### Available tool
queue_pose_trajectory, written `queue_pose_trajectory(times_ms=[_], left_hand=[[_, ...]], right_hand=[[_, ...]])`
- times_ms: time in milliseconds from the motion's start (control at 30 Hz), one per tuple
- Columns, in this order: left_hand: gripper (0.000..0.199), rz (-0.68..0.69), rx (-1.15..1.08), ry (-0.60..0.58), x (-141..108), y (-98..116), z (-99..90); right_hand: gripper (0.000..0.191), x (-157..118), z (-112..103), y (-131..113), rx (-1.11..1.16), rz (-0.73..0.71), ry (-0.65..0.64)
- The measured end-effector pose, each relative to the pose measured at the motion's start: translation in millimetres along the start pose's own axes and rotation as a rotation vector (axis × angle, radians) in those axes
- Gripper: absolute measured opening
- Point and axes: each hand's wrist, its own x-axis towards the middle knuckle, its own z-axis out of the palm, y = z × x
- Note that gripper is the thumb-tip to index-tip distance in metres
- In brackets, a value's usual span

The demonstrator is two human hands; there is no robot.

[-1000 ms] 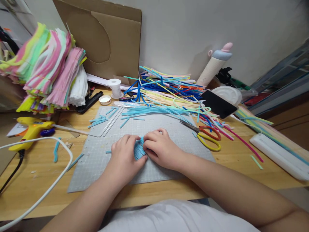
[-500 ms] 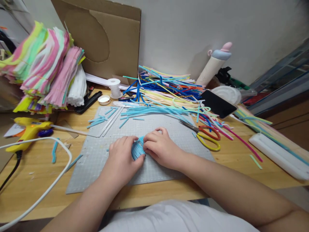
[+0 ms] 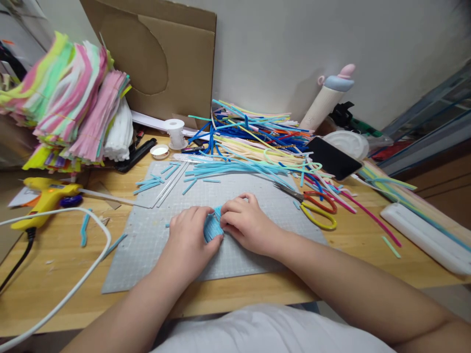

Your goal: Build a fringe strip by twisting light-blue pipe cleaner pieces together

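While both forearms reach in from near edge, hands meet low over mat [image 3: 253, 262]. Blue piece [image 3: 212, 229], made of strips side by side, sits between them. Left hand [image 3: 189, 236]: half open, fingers curved over far side, thumb along near side, piece held between. Right hand [image 3: 248, 224]: knuckles raised, fingers bent and bunched, tips at piece's right edge; cannot tell whether they pinch it. Scissors [image 3: 318, 210] lie right of right hand. Small mark [image 3: 310, 119] on bottle [image 3: 326, 103], too small to read.
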Motion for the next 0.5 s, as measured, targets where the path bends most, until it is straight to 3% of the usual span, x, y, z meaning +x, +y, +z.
queue_pose_trajectory(times_ms=[367, 500], left_hand=[[0.035, 0.002, 0.031, 0.016, 0.9, 2.7, 2.4], [0.035, -0.005, 0.031, 0.02, 1.0, 2.6, 3.0]], right_hand=[[0.008, -0.3, -2.6, -4.9, 0.014, 0.026, -0.033], [0.015, -1.7, -6.7, -8.4, -0.065, 0.042, -0.052]])
